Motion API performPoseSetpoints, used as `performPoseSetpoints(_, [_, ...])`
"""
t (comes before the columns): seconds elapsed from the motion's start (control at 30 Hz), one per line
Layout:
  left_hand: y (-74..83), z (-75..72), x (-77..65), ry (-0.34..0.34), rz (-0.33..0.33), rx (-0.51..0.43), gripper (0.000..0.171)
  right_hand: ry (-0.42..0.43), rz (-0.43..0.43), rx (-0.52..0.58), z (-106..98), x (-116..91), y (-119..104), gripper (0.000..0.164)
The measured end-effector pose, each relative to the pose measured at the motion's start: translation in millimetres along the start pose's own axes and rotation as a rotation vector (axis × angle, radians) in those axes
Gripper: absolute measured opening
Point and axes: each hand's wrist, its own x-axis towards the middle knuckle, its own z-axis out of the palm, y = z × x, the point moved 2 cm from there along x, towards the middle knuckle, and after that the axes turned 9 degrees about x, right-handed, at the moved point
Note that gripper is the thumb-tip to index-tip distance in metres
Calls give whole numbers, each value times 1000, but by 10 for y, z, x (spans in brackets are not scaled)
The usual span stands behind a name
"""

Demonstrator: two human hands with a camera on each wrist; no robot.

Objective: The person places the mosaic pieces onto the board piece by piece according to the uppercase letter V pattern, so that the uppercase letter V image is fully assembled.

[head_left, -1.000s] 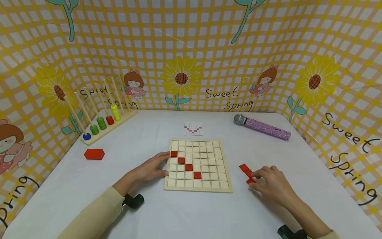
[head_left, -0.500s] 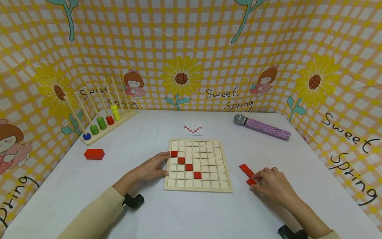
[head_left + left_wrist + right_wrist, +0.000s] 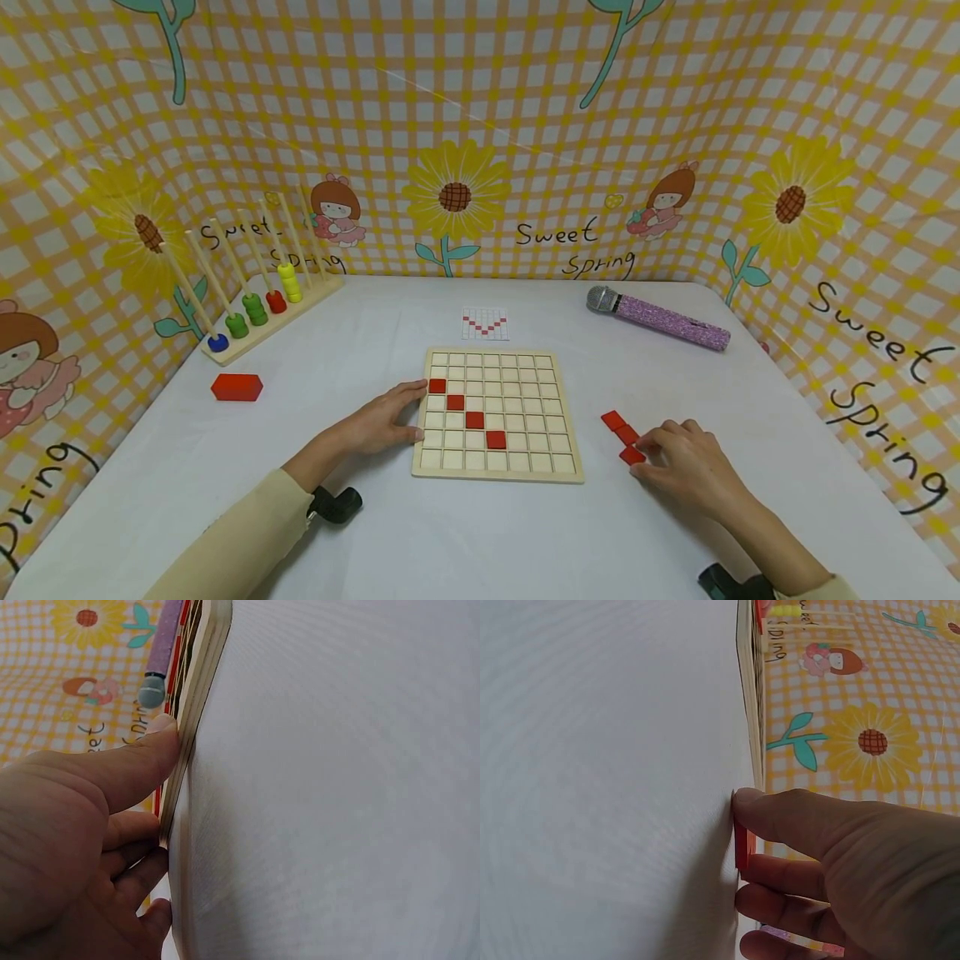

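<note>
In the head view my left hand (image 3: 381, 421) rests against the left edge of a square wooden grid board (image 3: 498, 478), thumb and fingers spread along that edge. Four-sided red tiles form a descending diagonal in its cells, the lowest tile (image 3: 496, 440) nearest the front. The left wrist view shows the thumb (image 3: 150, 761) on the board's edge (image 3: 202, 675). To the right, my right hand (image 3: 693, 467) pinches the nearest loose red tile (image 3: 632, 455) between thumb and index finger. In the right wrist view this tile (image 3: 741, 844) stays low at the white cloth. Two more red tiles (image 3: 612, 420) lie just beyond it.
Behind the board lies a small pattern card (image 3: 485, 324) with a red V. A glittery purple microphone (image 3: 671, 323) lies at the back right. At the left stand a bead abacus (image 3: 273, 321) and a red block (image 3: 237, 387). Patterned cloth rises around the white table surface.
My right hand has shifted slightly to the right, and more of the loose red tiles shows beside its fingertips. The left hand and the board have stayed where they were.
</note>
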Motion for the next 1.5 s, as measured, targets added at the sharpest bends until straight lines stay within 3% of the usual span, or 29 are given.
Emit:
performPoseSetpoints(0.57, [-2,-5,0,-15,-29,2,71,30,-30,-19,-13,1,29,22])
performPoseSetpoints(0.87, [-8,-3,-3,-2,-8,-2,70,51,-54,-14,-16,-2,16,21])
performPoseSetpoints(1.13, [-4,-3,0,-10,-27,-19,72,73,-86,8,-25,-1,-49,18])
performPoseSetpoints(1.5, [2,-14,-9,-3,-3,-16,70,81,-127,54,-36,66,-186,18])
